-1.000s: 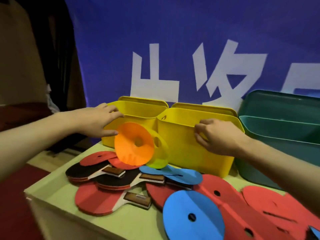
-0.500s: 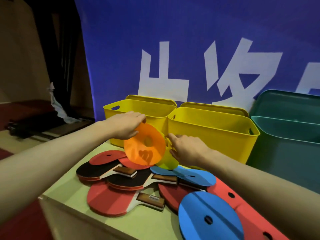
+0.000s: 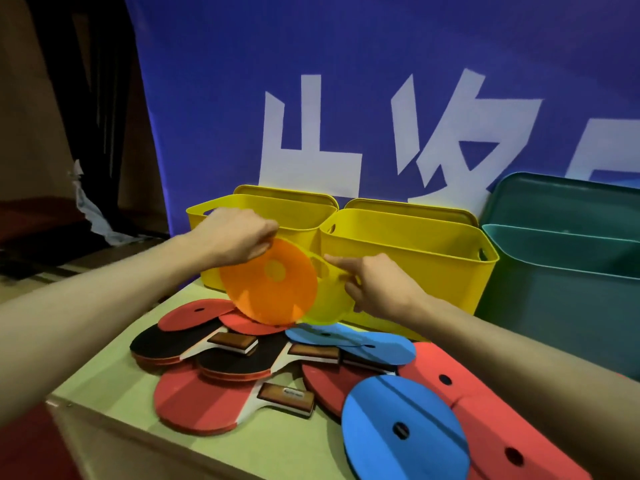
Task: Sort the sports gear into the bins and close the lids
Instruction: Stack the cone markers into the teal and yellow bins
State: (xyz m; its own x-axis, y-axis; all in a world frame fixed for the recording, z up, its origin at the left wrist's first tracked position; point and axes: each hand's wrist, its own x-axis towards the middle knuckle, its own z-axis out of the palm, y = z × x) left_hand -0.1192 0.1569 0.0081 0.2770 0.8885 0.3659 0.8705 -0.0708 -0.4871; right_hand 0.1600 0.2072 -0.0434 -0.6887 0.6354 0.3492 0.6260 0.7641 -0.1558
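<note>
A blue banner (image 3: 346, 81) with white characters hangs behind a pale green table (image 3: 138, 403), where a teal bin (image 3: 561, 299) stands at the right beside two open yellow bins (image 3: 408, 244), their lids propped upright behind them. Table tennis paddles (image 3: 194, 407) and flat red and blue discs (image 3: 401, 427) lie heaped on the near tabletop. Above that heap, in front of the yellow bins, the left hand (image 3: 232, 240) pinches the top edge of a tilted orange disc (image 3: 268, 289), while the right hand (image 3: 377, 285) pinches the yellow disc (image 3: 329, 299) just behind it.
</note>
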